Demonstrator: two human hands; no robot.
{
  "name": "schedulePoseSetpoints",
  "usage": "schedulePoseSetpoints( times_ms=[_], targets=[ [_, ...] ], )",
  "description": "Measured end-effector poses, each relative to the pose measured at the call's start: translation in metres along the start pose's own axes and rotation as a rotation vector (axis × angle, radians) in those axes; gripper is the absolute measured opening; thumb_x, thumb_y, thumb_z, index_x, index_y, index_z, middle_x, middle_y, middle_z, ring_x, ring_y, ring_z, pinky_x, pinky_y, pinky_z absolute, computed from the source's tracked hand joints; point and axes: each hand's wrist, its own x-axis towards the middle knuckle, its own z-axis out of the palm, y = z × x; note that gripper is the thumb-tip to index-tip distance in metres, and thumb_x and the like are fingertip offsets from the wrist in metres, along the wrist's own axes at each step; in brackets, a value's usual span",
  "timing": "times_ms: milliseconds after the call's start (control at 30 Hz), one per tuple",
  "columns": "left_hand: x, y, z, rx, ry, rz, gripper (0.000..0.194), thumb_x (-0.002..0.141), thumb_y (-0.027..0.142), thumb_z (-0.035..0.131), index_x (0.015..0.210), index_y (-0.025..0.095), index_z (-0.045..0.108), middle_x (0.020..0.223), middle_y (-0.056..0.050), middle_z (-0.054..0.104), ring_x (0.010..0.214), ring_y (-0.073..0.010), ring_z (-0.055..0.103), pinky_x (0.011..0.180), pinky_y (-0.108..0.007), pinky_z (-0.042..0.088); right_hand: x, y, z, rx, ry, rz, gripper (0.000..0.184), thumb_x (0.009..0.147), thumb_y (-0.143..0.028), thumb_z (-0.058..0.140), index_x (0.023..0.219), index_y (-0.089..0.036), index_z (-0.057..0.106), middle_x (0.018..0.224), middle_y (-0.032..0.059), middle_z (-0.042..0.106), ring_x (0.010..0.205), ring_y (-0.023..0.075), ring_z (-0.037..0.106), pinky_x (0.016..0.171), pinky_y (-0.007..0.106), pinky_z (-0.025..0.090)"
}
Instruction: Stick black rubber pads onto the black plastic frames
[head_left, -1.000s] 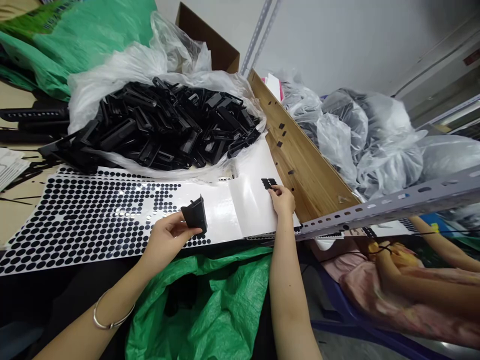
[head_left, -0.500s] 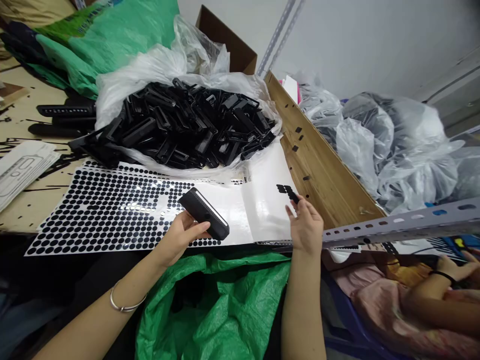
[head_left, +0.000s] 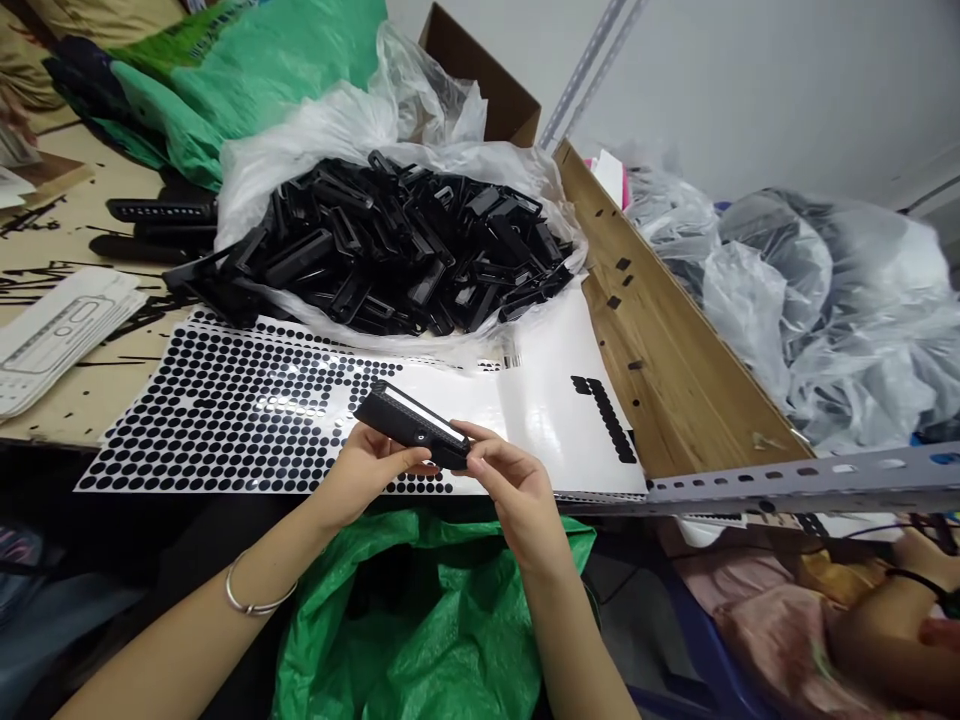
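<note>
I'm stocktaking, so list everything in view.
Table: one, tan, left
Dot sheets: multiple, white, table front
Held part: one, black, over dot sheets
Stickers: one group, black, white sheet
Loose parts: many, black, in whitish liner
Long parts: several, black, left
Cards: several, white, left
Sacks: two, green, rear and front
Carton: one, brown, rear
Board: one, brown, right
Rails: two, grey, rear and right
Clear bags: several, whitish, right
Co-worker: one, pink clothing, right
Chair: one, blue, lower right
Bracelet: one, silver, left wrist
Left grip: one, bare, on held part
Right grip: one, bare, at held part
</note>
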Motion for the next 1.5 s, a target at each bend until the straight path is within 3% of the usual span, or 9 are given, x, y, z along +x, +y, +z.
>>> schedulePoseSetpoints(
  times_ms=[100,367,1000,1500],
  targets=[
    [-0.001,-0.001,-0.002,0.013,0.040,0.007,0.024,0.058,0.026,0.087,0.074,0.016,0.071,0.077,-0.003,0.075,0.074,-0.0211,0.071,0.068,-0.037,0.063,0.003,0.005,0.002,0.006,0.017,-0.029,0.017,0.076,-0.034,0.073,0.068,-0.021,0.067,0.121,0.0069,0.068,0.118,0.0291,0.057,0.100,0.044,0.043],
    [-0.001,0.001,0.005,0.048,0.118,0.010,0.030,0.051,0.031,0.089,0.070,0.017,0.071,0.079,-0.003,0.075,0.083,-0.0227,0.070,0.080,-0.038,0.059,0.007,0.010,0.005,0.025,0.056,-0.050,0.016,0.076,-0.032,0.073,0.066,-0.021,0.066,0.118,0.0067,0.070,0.119,0.0286,0.057,0.103,0.044,0.041],
    [-0.002,0.003,0.001,0.043,0.077,0.017,0.027,0.055,0.028,0.087,0.073,0.016,0.071,0.078,-0.003,0.075,0.078,-0.0223,0.070,0.070,-0.036,0.062,0.006,0.009,0.006,0.045,0.055,-0.051,0.016,0.075,-0.031,0.073,0.066,-0.021,0.065,0.117,0.0064,0.070,0.116,0.0278,0.058,0.102,0.043,0.041],
    [-0.002,0.001,-0.001,0.070,0.054,0.030,0.024,0.058,0.028,0.087,0.074,0.017,0.073,0.081,-0.004,0.075,0.084,-0.0240,0.070,0.079,-0.040,0.059,0.006,0.014,0.010,0.001,0.107,-0.113,0.013,0.076,-0.029,0.072,0.067,-0.022,0.065,0.113,0.0059,0.071,0.114,0.0273,0.059,0.096,0.041,0.046]
  ],
)
